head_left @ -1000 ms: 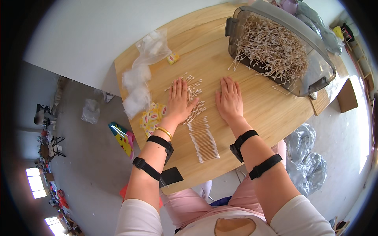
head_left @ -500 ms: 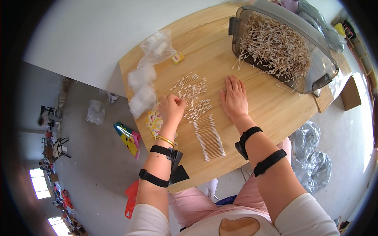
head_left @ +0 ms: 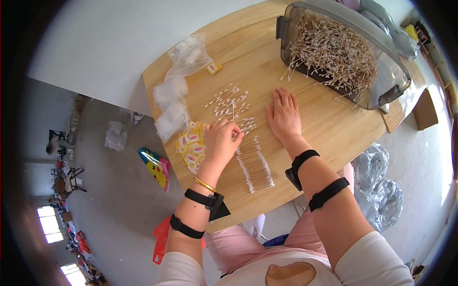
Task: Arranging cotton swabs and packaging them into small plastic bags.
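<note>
My left hand (head_left: 222, 142) is closed in a pinch at the near end of a loose heap of cotton swabs (head_left: 231, 101). A pale swab tip shows at its fingertips; the rest of that swab is mostly hidden by the fingers. Just nearer to me, many cotton swabs (head_left: 255, 164) lie side by side in a neat ladder-like row on the wooden table (head_left: 315, 138). My right hand (head_left: 285, 114) rests flat on the tabletop to the right of the heap, fingers stretched out and holding nothing.
A grey see-through bin (head_left: 286, 50) full of cotton swabs lies tipped at the far right, some spilling over its edge. Along the left edge are clear plastic bags (head_left: 171, 117), yellow-and-white paper cards (head_left: 193, 143) and a small yellow box (head_left: 214, 67). A black flat piece (head_left: 220, 210) sits at the near edge.
My left hand has moved right and slightly nearer, from beside the heap to its near end, uncovering more of the yellow cards. My right hand stays flat in place.
</note>
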Available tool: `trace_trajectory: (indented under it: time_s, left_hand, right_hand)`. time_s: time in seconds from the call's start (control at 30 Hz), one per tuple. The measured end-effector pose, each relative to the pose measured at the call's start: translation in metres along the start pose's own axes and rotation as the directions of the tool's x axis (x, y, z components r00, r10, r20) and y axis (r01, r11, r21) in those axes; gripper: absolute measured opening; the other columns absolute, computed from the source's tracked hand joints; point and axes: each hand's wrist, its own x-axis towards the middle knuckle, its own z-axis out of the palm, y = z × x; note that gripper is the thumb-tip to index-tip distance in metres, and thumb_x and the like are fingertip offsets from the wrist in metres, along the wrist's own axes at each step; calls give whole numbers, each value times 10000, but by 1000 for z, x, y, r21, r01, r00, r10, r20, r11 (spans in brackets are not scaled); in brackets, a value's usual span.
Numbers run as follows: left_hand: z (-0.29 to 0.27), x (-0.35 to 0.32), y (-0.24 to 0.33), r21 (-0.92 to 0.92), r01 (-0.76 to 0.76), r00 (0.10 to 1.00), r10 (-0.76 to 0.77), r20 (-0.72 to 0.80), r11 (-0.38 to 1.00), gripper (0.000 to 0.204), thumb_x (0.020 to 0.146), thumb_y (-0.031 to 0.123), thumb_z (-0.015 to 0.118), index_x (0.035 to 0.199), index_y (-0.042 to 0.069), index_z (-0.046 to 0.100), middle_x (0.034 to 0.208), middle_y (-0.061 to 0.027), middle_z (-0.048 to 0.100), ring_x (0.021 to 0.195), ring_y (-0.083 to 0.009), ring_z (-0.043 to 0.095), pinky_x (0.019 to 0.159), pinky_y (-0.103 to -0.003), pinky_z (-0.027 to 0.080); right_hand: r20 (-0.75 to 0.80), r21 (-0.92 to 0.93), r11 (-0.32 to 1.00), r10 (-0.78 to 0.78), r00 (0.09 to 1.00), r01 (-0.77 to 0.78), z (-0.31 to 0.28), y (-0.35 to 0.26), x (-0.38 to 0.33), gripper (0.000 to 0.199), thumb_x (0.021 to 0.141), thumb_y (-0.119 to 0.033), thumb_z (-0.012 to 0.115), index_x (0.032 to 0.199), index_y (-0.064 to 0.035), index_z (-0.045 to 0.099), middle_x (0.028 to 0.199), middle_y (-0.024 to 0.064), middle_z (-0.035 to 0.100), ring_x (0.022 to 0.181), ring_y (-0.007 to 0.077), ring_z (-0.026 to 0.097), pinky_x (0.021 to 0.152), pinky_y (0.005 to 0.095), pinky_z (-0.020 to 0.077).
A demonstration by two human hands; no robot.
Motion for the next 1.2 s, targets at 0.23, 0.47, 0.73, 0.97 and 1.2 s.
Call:
trace_trajectory:
  time_s: [0.23, 0.47, 0.73, 0.97, 1.2]
  left_hand:
    - [0, -7, 1, 79, 80, 996, -76, -50, 994, 403, 699, 216, 894, 1003, 135, 641, 1011, -40, 572, 1023, -266, 568, 906, -428, 396]
    - [-6, 1, -10, 119, 48, 995, -37, -96, 992, 558, 681, 339, 912, 1110, 126, 628, 1105, -58, 563, 1085, -290, 551, 968, -451, 400]
    - [4, 28, -26, 141, 181, 975, -158, -159, 973, 287, 797, 363, 842, 920, 143, 705, 957, -34, 629, 988, -267, 593, 897, -448, 393]
    - [8, 35, -30, 86, 227, 973, -221, -71, 970, 169, 791, 294, 824, 757, 168, 716, 887, -3, 635, 969, -239, 596, 865, -436, 367]
    - [2, 29, -27, 109, 80, 996, -75, -52, 991, 120, 790, 247, 821, 827, 179, 729, 904, 7, 629, 945, -211, 610, 867, -428, 366]
  right_hand:
    - [-2, 12, 1000, 4, 1000, -4, 0, -2, 1, 515, 973, -279, 571, 1402, -2, 504, 1458, 129, 502, 1436, 270, 391, 1232, 437, 262]
    - [-12, 16, 1000, 4, 1000, -4, 0, 0, 0, 514, 970, -281, 580, 1398, -6, 507, 1450, 129, 506, 1433, 268, 395, 1230, 438, 266]
    - [-14, 31, 1000, 4, 1000, -4, 1, -2, 1, 509, 971, -278, 582, 1399, -12, 509, 1443, 128, 510, 1429, 268, 398, 1230, 436, 268]
    - [-20, 21, 1000, -1, 1000, 2, 0, -4, 1, 501, 974, -280, 577, 1390, -7, 516, 1442, 128, 511, 1425, 266, 402, 1227, 437, 276]
    - [-32, 15, 1000, -6, 999, 6, 1, 3, 0, 502, 973, -282, 579, 1386, -4, 513, 1433, 126, 516, 1423, 265, 405, 1224, 438, 279]
